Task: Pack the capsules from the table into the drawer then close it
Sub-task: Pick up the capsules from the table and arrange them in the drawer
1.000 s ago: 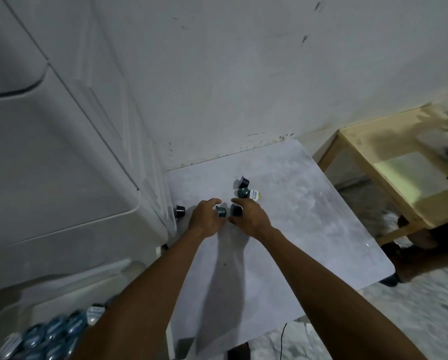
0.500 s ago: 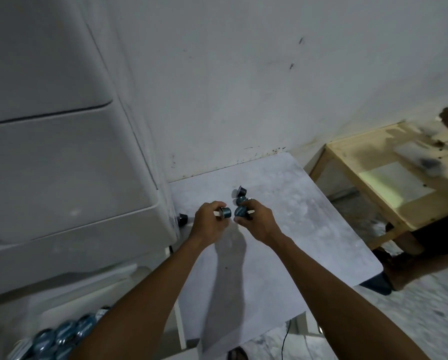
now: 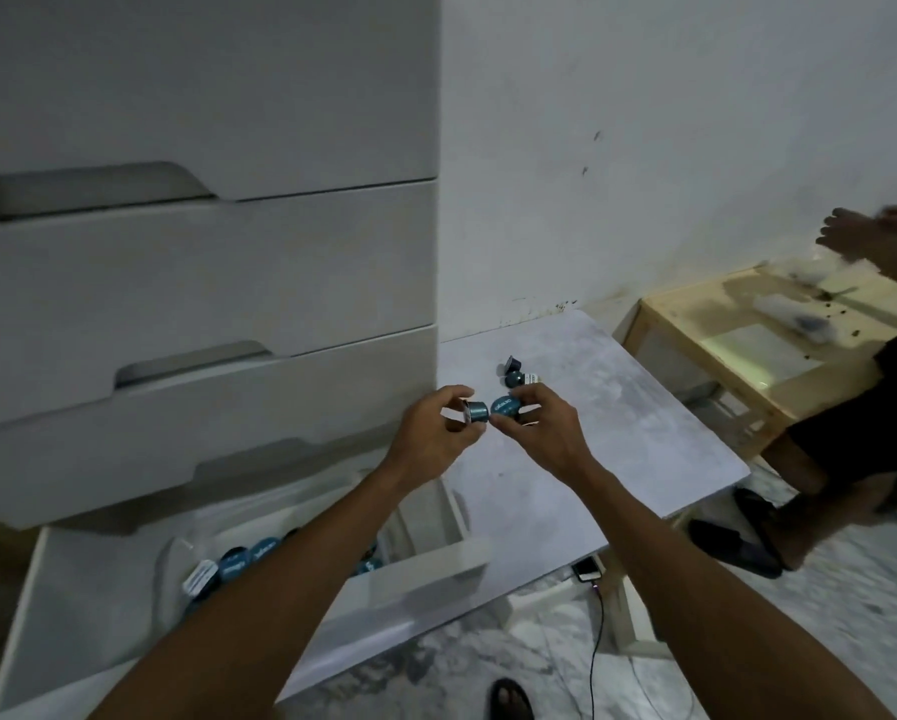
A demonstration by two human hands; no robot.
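My left hand [image 3: 436,433] holds a teal capsule [image 3: 475,411] between thumb and fingers, above the left edge of the grey table [image 3: 618,433]. Close beside it, my right hand [image 3: 537,428] grips a second teal capsule [image 3: 506,407]. Two more capsules lie on the table behind my hands: a dark one [image 3: 512,363] and a teal one [image 3: 515,378]. Below, the white cabinet's bottom drawer [image 3: 425,566] stands pulled out, with several teal capsules [image 3: 238,561] in a pile inside; my left forearm covers part of them.
The white drawer cabinet [image 3: 202,304] rises at the left against the wall. A wooden table [image 3: 747,345] stands at the right, with another person's hand [image 3: 872,236] over it and their leg and sandal [image 3: 737,548] on the floor. A phone with a cable [image 3: 589,570] lies under the grey table.
Both hands have lifted off the table, each with a capsule, and come toward me. The view has swung left and down, so the open drawer shows more fully.
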